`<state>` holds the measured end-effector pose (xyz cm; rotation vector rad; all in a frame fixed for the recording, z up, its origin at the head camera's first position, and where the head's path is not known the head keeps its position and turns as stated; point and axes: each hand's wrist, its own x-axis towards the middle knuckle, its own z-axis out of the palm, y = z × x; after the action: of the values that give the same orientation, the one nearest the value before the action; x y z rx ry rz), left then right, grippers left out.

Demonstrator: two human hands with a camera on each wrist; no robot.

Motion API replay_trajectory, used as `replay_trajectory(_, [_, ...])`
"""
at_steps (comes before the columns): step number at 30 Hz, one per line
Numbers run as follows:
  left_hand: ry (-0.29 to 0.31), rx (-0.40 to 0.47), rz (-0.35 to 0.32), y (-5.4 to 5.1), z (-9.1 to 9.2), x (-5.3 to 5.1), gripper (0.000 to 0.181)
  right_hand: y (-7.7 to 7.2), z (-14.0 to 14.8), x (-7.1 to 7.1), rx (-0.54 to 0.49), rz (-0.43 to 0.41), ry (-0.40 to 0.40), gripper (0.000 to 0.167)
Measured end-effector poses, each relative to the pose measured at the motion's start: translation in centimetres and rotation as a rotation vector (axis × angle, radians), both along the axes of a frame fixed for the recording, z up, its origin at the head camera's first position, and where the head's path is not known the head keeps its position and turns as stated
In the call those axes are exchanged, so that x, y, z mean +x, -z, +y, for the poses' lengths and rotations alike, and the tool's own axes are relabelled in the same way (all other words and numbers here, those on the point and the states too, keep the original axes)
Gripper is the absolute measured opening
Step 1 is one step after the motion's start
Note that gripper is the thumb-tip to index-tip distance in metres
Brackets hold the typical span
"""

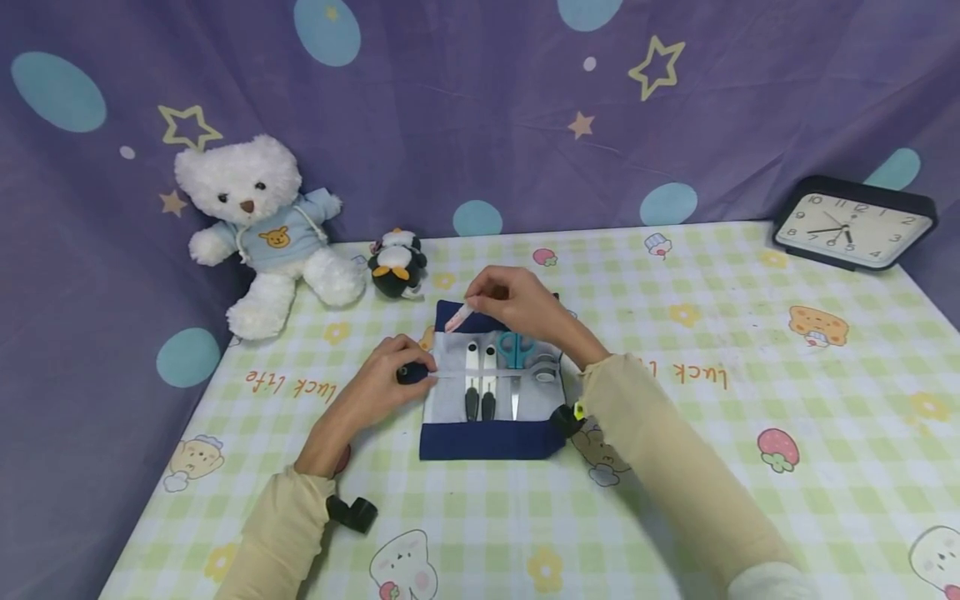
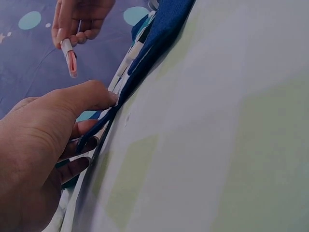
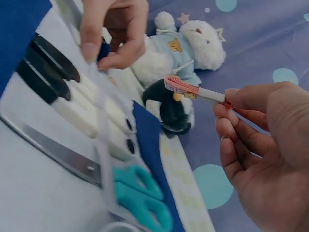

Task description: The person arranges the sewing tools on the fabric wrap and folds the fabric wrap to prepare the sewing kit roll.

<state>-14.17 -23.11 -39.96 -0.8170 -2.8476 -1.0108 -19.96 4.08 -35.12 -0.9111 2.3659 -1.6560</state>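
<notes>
A navy fabric pouch (image 1: 487,442) with a pale grey lining lies unfolded on the table. My left hand (image 1: 381,372) pinches its left edge by the elastic strap, thumb on the lining and fingers behind, as the left wrist view shows. Above the far left part of the pouch, my right hand (image 1: 521,300) holds a folded reddish tape measure (image 3: 193,90) by one end, between thumb and fingertips. A white band wraps the tape. Under the strap sit teal-handled scissors (image 1: 515,352), two white tools with black ends (image 1: 481,379) and a round greyish item (image 1: 545,367).
A white teddy bear (image 1: 270,225) and a small penguin toy (image 1: 397,265) sit at the back left. At the back right stands a black-framed clock (image 1: 855,225). A checked cloth (image 1: 675,467) covers the table, and a purple curtain (image 1: 487,125) hangs behind.
</notes>
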Motion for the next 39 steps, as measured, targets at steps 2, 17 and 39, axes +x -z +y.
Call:
replay_trajectory(2, [-0.001,0.0,-0.004,0.0,0.0,0.1,0.009,0.4,-0.4,0.0,0.005,-0.013,-0.009,0.016])
replay_trajectory(17, [0.008,-0.006,-0.007,-0.1,0.0,0.1,0.009,3.3,-1.7,0.4,0.072,-0.062,-0.049,0.018])
replay_trajectory(39, [0.005,-0.026,-0.005,-0.1,0.0,0.1,0.008,4.0,-2.4,0.5,0.077,-0.034,-0.012,0.017])
